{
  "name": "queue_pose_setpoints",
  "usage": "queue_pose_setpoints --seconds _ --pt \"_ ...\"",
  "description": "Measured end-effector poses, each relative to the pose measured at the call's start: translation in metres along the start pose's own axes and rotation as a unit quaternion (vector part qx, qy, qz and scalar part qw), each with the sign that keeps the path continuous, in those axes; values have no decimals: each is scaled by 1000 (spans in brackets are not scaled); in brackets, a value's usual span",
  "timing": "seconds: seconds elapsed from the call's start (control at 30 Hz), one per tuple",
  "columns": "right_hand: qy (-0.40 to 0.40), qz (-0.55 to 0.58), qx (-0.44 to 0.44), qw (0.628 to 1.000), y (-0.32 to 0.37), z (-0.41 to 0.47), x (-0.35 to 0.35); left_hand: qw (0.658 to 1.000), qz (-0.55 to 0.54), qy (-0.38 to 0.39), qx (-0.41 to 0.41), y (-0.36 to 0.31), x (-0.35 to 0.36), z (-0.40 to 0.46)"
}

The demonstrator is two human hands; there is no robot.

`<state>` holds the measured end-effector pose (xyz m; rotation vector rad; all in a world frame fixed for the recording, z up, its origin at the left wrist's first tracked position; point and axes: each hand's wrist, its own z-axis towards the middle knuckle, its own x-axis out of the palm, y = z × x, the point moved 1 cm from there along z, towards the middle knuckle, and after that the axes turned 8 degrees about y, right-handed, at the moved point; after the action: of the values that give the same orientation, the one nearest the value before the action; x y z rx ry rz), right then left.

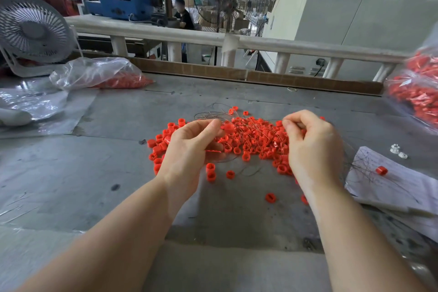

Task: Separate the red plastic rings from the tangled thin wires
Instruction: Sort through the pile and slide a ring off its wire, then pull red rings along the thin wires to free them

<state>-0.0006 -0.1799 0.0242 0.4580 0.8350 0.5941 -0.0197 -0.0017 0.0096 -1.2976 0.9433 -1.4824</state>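
My left hand covers part of the ring pile, and my right hand hides the rings behind it. I cannot tell which wire strands each hand pinches; they are too thin. Right of my right hand, the bag of rings is cut off by the edge.

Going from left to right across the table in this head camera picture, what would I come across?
White fan → clear bag of red rings → left hand → pile of red rings tangled with thin wires → right hand → paper sheet with one red ring.
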Motion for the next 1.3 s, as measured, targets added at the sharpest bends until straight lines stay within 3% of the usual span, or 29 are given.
queue_pose_setpoints --seconds 0.37,0.73,0.87,1.03,1.17,1.3 --pt "-134 18 198 971 -48 16 -19 994 106 -6 9 0 -1 -1" --pt "-23 -149 264 953 -55 13 -19 977 209 -34 26 8 -4 1" --pt "-4 -179 222 959 -51 12 -16 968 247 -38 35 9 -4 2" --pt "-5 -150 60 987 -34 9 -4 941 331 -36 55 11 -5 2" --pt "108 -91 -45 989 -14 0 13 921 384 -33 61 11 -4 2" --pt "242 -72 -124 960 -1 -12 27 908 413 -29 64 11 -4 2"
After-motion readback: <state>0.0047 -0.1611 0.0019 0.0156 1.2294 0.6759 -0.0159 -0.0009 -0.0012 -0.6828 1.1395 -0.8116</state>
